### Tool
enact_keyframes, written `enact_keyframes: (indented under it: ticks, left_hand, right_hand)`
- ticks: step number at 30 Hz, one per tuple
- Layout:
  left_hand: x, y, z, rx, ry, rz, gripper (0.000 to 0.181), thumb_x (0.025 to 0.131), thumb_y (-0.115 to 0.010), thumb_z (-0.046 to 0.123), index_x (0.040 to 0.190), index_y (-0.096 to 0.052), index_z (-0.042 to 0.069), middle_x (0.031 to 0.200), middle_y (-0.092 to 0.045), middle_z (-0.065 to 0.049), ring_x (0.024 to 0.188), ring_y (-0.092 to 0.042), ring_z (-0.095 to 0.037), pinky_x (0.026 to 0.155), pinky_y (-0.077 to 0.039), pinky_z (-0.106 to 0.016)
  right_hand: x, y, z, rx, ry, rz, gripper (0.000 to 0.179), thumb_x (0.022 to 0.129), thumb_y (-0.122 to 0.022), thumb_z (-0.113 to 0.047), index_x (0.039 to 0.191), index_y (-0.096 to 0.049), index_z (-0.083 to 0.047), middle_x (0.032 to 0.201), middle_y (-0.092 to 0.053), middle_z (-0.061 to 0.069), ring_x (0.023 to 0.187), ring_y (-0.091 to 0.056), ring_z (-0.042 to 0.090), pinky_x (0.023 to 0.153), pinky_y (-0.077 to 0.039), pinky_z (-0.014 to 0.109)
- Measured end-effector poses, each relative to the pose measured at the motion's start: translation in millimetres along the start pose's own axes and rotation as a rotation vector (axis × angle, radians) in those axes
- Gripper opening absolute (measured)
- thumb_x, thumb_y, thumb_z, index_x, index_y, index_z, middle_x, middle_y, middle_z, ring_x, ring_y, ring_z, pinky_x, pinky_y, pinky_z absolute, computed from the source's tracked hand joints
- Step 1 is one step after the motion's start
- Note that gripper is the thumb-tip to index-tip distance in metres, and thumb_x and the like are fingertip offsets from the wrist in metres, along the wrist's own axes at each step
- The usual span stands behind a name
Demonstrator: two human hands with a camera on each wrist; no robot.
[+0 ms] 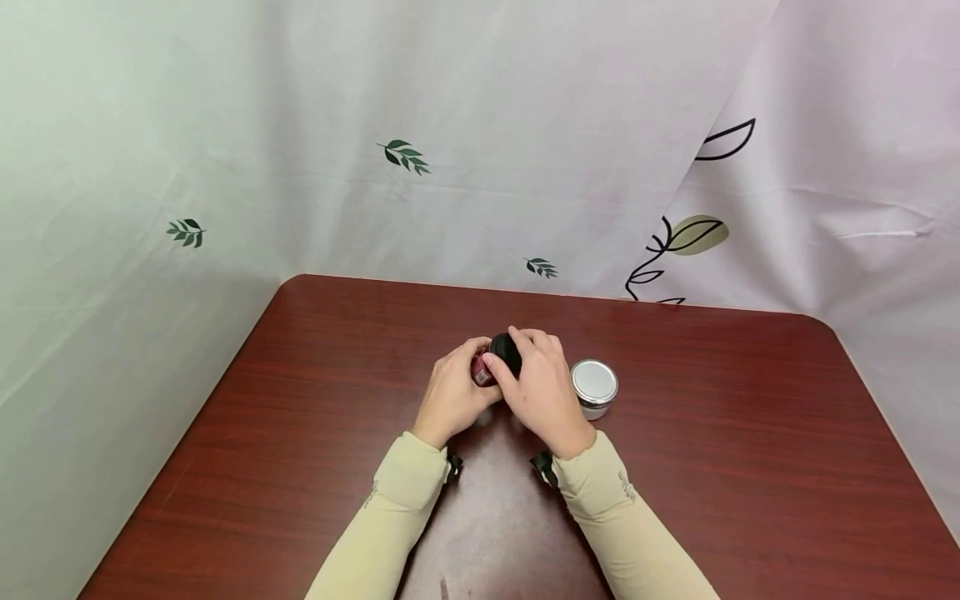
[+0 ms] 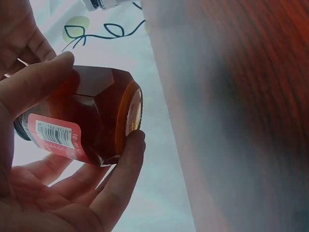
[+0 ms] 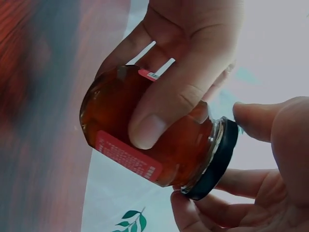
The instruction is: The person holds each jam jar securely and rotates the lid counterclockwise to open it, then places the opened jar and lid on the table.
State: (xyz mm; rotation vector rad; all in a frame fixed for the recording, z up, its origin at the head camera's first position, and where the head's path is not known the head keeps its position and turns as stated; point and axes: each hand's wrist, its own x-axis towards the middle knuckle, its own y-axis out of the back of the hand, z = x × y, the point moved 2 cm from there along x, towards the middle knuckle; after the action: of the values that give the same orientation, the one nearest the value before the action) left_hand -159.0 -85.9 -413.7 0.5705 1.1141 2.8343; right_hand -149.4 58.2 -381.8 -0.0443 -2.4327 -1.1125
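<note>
A glass jar of amber-red contents (image 1: pixel 481 368) is held tilted in the middle of the table, with a red barcode label (image 2: pixel 55 137) on its side. My left hand (image 1: pixel 456 390) grips the jar's body (image 3: pixel 118 104), its thumb across the glass. The black lid (image 3: pixel 215 162) points toward my right hand (image 1: pixel 543 385). Thumb and fingers of that hand hold the lid's rim from opposite sides, seen in the right wrist view. In the left wrist view the lid is mostly hidden.
Just right of my right hand stands a short round container with a silver lid (image 1: pixel 595 385). The reddish-brown wooden table (image 1: pixel 712 450) meets a pale leaf-printed cloth (image 1: pixel 480 208) at its back edge. Both wrists carry dark straps (image 1: pixel 545 469).
</note>
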Motion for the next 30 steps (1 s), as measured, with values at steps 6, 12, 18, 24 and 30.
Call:
enact_keyframes:
  ticks: [6, 12, 18, 24, 30]
  left_hand:
    - [0.2, -1.9, -0.4, 0.013, 0.026, 0.001, 0.053, 0.077, -0.086, 0.022, 0.123, -0.064, 0.008, 0.113, -0.071, -0.010, 0.098, -0.069, -0.026, 0.086, -0.056, -0.041]
    - [0.0, -2.0, -0.2, 0.025, 0.024, 0.014, 0.052, 0.075, -0.087, 0.023, 0.121, -0.065, 0.008, 0.110, -0.072, -0.009, 0.094, -0.069, -0.025, 0.083, -0.056, -0.041]
    - [-0.2, -1.6, 0.4, 0.049, 0.011, 0.028, 0.052, 0.074, -0.087, 0.025, 0.119, -0.066, 0.010, 0.108, -0.072, -0.008, 0.092, -0.070, -0.024, 0.081, -0.056, -0.041]
    - [0.2, -1.2, 0.8, 0.046, 0.004, 0.026, 0.053, 0.074, -0.089, 0.026, 0.119, -0.066, 0.010, 0.107, -0.072, -0.007, 0.091, -0.070, -0.024, 0.080, -0.056, -0.041]
    - [0.0, -0.3, 1.5, 0.051, 0.019, 0.009, 0.053, 0.074, -0.089, 0.026, 0.120, -0.067, 0.010, 0.106, -0.072, -0.007, 0.091, -0.070, -0.024, 0.081, -0.056, -0.041]
  right_hand:
    - [-0.1, -0.2, 0.1, -0.016, -0.036, -0.017, 0.055, 0.093, -0.072, -0.033, 0.129, -0.063, 0.009, 0.124, -0.064, 0.025, 0.110, -0.058, 0.041, 0.093, -0.050, 0.050]
    - [0.2, 0.7, 0.5, -0.014, -0.048, -0.021, 0.056, 0.092, -0.074, -0.033, 0.130, -0.064, 0.007, 0.123, -0.065, 0.023, 0.108, -0.059, 0.040, 0.091, -0.051, 0.050]
    - [0.3, 1.7, 1.6, 0.002, -0.040, -0.023, 0.054, 0.092, -0.074, -0.032, 0.129, -0.065, 0.006, 0.119, -0.066, 0.021, 0.107, -0.060, 0.038, 0.092, -0.051, 0.049]
    - [0.8, 2.8, 2.9, 0.012, -0.025, -0.026, 0.053, 0.092, -0.074, -0.030, 0.129, -0.065, 0.006, 0.117, -0.067, 0.020, 0.106, -0.060, 0.037, 0.092, -0.050, 0.049]
    - [0.7, 3.1, 3.0, 0.007, -0.016, -0.035, 0.053, 0.092, -0.074, -0.030, 0.129, -0.065, 0.006, 0.116, -0.067, 0.020, 0.106, -0.060, 0.037, 0.092, -0.051, 0.048]
